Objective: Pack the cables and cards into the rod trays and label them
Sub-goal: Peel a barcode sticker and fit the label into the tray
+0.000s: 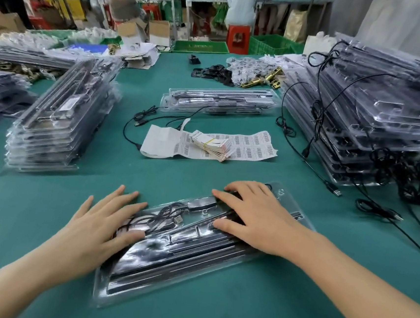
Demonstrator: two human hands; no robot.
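The left hand [100,222] and right hand [252,219], fingers straight, press the tray [193,267] at the table's [46,194] 6 o'clock, apparently closing it; next calls for a label from the sheet [251,147] at 12 o'clock.

Materials: glossy plastic on matt cloth
Rod tray [140,288] clear glossy plastic, rods [194,257] dark smooth metal; table cover [46,194] matt green cloth; label sheet [253,147] white paper; far fittings [273,77] shiny brass-coloured metal
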